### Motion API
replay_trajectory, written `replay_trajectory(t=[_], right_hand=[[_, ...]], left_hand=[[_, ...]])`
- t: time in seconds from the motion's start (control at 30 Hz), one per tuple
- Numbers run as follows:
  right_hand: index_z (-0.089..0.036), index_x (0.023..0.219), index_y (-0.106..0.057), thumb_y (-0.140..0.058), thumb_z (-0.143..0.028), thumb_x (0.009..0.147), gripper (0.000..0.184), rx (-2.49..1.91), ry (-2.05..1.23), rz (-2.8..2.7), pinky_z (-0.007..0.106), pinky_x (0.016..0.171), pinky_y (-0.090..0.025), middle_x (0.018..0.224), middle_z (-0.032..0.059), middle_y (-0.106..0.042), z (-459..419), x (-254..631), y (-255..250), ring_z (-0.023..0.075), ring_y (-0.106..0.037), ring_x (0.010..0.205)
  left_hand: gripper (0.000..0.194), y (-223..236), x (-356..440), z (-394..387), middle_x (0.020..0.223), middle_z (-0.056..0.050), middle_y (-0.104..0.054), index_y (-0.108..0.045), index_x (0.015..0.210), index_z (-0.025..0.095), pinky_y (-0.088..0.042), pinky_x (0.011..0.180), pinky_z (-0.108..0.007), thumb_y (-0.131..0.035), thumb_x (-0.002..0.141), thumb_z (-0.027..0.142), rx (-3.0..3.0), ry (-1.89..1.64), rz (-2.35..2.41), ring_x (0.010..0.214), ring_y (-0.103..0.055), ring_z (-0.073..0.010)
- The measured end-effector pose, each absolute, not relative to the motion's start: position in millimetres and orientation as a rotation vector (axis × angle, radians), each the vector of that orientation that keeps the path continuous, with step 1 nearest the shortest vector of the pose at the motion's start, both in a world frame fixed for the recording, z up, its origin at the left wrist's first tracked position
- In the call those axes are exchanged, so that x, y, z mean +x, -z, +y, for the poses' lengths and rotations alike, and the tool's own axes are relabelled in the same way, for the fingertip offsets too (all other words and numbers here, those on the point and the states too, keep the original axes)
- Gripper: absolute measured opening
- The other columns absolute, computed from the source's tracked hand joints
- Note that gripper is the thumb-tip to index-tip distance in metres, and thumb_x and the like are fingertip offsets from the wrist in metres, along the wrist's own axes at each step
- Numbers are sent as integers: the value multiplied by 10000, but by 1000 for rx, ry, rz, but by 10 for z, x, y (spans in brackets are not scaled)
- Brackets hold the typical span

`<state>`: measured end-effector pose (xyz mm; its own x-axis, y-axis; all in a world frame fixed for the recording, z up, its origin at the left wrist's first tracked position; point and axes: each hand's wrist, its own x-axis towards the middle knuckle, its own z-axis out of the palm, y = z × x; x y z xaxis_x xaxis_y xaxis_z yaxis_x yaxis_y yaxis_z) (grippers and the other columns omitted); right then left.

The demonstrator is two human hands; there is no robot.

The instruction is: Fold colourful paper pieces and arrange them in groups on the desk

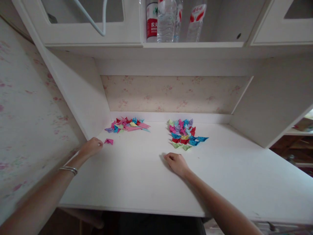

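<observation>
My left hand (92, 147), a bracelet at its wrist, is curled closed at the desk's left side. Just to the right of it, apart from the fingers, lies a single pink folded paper piece (109, 141). Nothing shows in that hand. In the middle of the desk my right hand (176, 162) rests in a loose fist, also with nothing visible in it. Beyond it sits a group of folded paper boats (184, 141), green, red, yellow and blue in front, pink and purple behind. A jumbled pile of colourful folded paper (127, 124) lies at the back left.
Both arms reach over the white desk (137, 176). Side panels and a floral back wall (151, 94) enclose it. Overhead, a cabinet shelf (193, 45) holds plastic bottles (167, 24) and a red-and-white can (152, 23). A white cable (91, 21) hangs at the upper left.
</observation>
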<state>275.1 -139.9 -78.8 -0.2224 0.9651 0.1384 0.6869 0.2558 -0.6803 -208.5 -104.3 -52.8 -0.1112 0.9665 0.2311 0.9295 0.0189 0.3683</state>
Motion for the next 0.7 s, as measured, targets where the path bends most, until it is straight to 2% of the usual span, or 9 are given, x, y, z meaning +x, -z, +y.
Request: replay_trajectory(t=[0.1, 0.23, 0.37, 0.47, 0.6, 0.7], right_hand=[[-215, 701, -675, -436, -460, 904, 398, -1527, -625, -2049, 231, 557, -303, 622, 8, -651, -1438, 2773, 751, 129, -549, 589], [-230, 800, -706, -435, -438, 915, 360, -1576, -545, -2117, 226, 583, -309, 738, 19, -709, -1474, 2773, 745, 132, -593, 652], [-238, 833, -711, -424, -424, 927, 355, -1616, -487, -2162, 228, 592, -305, 772, 23, -722, -1471, 2758, 752, 139, -615, 689], [-238, 848, -711, -417, -417, 932, 354, -1624, -460, -2185, 228, 603, -306, 793, 27, -727, -1471, 2756, 750, 143, -626, 713], [-240, 867, -711, -398, -426, 942, 371, -1622, -426, -2210, 231, 609, -304, 811, 30, -731, -1495, 2755, 738, 147, -632, 729], [-243, 885, -713, -398, -418, 943, 365, -1632, -400, -2230, 235, 609, -300, 835, 30, -733, -1512, 2752, 724, 152, -637, 753]], left_hand=[[273, 591, -2206, -957, 983, -99, -715, -735, 796, 185, -395, 985, -330, -485, 737, 276, 2269, -257, 2118, 1076, -583, -261], [393, 704, -2155, -879, 1180, -64, -679, -715, 1040, 205, -417, 969, -305, -406, 815, 298, 2240, -239, 2143, 1092, -606, -232], [447, 731, -2055, -901, 1260, -90, -635, -653, 1184, 190, -437, 947, -359, -406, 828, 300, 2093, -218, 2313, 1123, -599, -285], [461, 702, -1992, -931, 1267, -104, -628, -627, 1224, 188, -447, 932, -381, -420, 825, 292, 2053, -225, 2380, 1119, -601, -300], [450, 664, -1932, -932, 1261, -93, -634, -638, 1210, 190, -439, 946, -353, -418, 825, 267, 2113, -222, 2376, 1128, -598, -277], [438, 616, -1883, -929, 1241, -114, -642, -652, 1186, 171, -446, 922, -360, -404, 841, 280, 2154, -222, 2433, 1109, -605, -294]])
